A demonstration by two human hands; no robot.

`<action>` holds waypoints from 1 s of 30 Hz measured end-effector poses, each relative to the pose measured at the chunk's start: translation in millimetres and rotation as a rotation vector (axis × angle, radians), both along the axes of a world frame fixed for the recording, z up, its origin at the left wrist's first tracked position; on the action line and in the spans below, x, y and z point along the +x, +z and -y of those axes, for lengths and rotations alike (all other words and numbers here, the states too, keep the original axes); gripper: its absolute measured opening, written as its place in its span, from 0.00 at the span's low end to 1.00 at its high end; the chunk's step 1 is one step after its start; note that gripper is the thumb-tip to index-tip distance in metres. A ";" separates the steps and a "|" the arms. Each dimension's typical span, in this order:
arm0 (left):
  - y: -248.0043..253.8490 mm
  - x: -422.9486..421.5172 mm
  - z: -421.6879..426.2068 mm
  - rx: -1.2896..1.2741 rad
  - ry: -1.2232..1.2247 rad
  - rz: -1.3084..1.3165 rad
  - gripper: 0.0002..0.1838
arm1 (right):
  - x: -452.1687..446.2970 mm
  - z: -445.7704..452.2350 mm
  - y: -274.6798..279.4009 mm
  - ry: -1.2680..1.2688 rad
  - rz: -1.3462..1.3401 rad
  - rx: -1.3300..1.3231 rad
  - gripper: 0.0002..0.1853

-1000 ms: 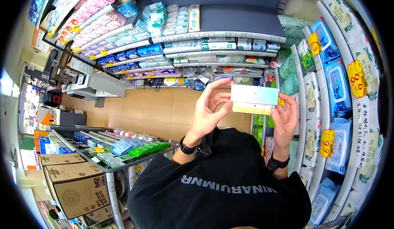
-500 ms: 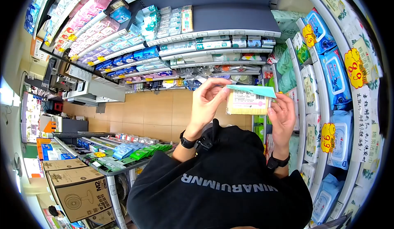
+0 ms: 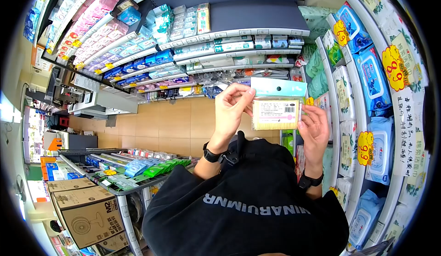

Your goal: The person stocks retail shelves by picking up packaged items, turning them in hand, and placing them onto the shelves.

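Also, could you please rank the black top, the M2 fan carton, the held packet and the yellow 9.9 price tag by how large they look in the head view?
Largest to smallest, as they appear:
1. Black top
2. M2 fan carton
3. Held packet
4. Yellow 9.9 price tag

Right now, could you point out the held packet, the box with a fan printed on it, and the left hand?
Held packet [image 3: 275, 112]: head view, on its white label.
Fan box [image 3: 93, 217]: head view, on its printed side.
Left hand [image 3: 228, 113]: head view, mid-hand.
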State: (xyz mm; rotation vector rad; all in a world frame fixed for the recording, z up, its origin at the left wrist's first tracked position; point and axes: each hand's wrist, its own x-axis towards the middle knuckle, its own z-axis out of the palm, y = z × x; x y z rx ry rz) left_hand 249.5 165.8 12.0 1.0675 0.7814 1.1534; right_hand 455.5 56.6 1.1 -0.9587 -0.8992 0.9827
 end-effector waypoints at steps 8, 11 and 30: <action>-8.5 3.1 5.7 -0.059 0.021 0.085 0.06 | 0.4 6.5 2.5 0.006 0.016 0.018 0.22; -11.4 1.3 5.6 -0.060 0.028 0.090 0.05 | 1.1 6.6 1.0 0.015 0.014 0.021 0.23; -5.5 0.9 15.6 0.098 -0.132 -0.023 0.14 | 3.2 6.9 -8.3 -0.078 0.001 -0.095 0.24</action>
